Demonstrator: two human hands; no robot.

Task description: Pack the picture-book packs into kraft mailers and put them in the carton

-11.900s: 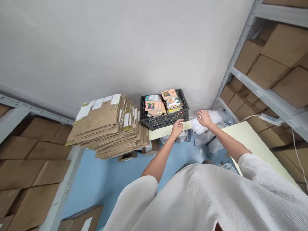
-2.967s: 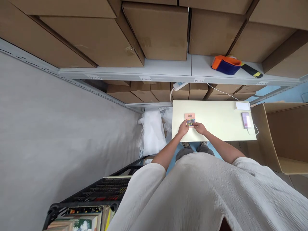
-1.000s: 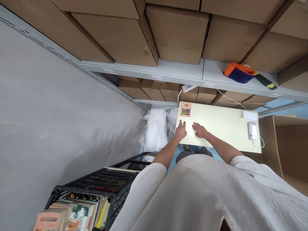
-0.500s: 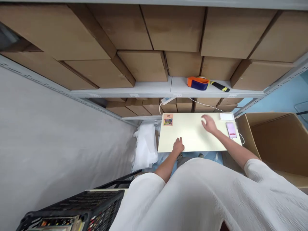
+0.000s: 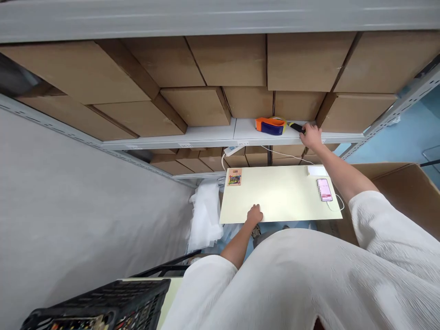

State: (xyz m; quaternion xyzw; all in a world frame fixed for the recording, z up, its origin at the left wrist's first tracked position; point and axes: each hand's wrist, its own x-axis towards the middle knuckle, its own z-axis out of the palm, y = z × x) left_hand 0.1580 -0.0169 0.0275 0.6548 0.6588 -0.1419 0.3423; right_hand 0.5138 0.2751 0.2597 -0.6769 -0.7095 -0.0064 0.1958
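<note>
My right hand (image 5: 312,136) is up at the shelf edge, its fingers closed on the handle end of a black and yellow utility knife (image 5: 295,127). Just left of the knife, an orange and dark blue tape dispenser (image 5: 270,126) sits on the grey shelf (image 5: 209,134). My left hand (image 5: 255,214) rests at the front edge of the pale tabletop (image 5: 278,197), fingers laid on its surface and holding nothing. A small colourful card or booklet (image 5: 234,177) lies at the tabletop's far left corner.
A phone (image 5: 324,190) with a white cable and a flat white item (image 5: 316,171) lie at the tabletop's right. Cardboard boxes (image 5: 227,59) fill the shelves. A big open carton (image 5: 398,188) stands right; white packing sheets (image 5: 205,215) and a black crate (image 5: 103,298) are left.
My right hand has moved from above the tabletop up to the shelf and closed on the utility knife. My left hand stays at the front edge. The view has shifted slightly.
</note>
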